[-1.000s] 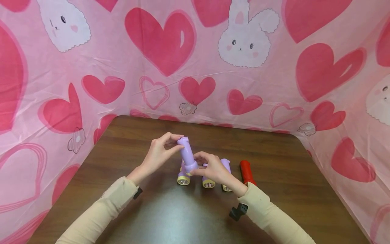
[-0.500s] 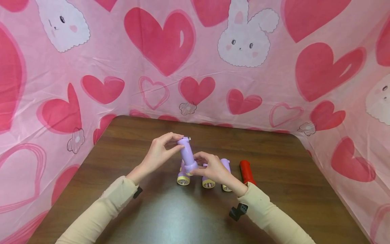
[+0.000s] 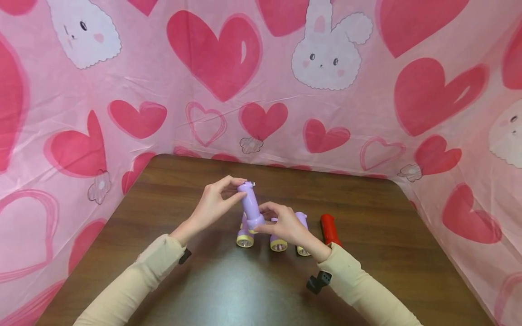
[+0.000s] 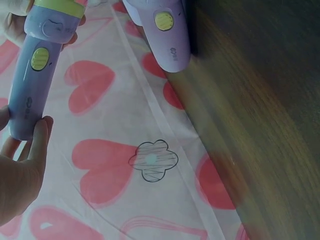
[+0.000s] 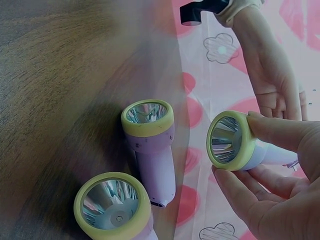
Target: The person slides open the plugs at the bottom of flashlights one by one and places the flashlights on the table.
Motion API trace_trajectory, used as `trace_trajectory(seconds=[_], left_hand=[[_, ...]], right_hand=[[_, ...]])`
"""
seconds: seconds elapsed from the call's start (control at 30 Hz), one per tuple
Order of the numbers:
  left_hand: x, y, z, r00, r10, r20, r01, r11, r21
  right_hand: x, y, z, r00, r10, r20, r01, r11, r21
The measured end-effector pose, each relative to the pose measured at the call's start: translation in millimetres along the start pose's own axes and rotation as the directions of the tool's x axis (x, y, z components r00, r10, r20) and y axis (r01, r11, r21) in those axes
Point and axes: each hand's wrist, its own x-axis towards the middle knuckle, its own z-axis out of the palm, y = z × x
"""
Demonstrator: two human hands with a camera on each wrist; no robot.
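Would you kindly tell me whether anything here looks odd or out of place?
Nothing looks spilled or broken. Oddest is a small metallic piece jutting from the tail of the purple flashlight held by the left hand and right hand. The red item also stands out, its color unlike the purple flashlight's.

We saw a lavender flashlight (image 3: 250, 206) with a smooth, slim barrel that flared into a wider head, its front ringed by a pale yellow rim (image 5: 246, 142) around a silvery reflector (image 5: 225, 140), and its side set with an oval, ridged yellow switch (image 4: 40, 59). We found it raised above the counter (image 3: 195, 285), tilted steeply, with the head end low and leaning toward the person's right. We noted its tail end pinched by the left fingers (image 3: 236, 182), a small tab (image 3: 253, 184) jutting there, and its head gripped by the right fingers (image 3: 267, 228).
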Motion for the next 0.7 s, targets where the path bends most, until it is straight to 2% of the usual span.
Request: trace_trajectory(seconds=[0.37,0.7], left_hand=[[1.4,-0.6,2.7,1.0,-0.007,0.018,0.007,1.0,-0.02],[3.5,1.9,2.8,1.0,-0.006,0.028,0.006,1.0,-0.002]], right_hand=[[-1.0,4.0,-0.9,1.0,-0.01,-0.008,0.01,1.0,0.004],[-1.3,2.6,-4.1,1.0,-0.018,-0.002,0.018,1.0,-0.006]])
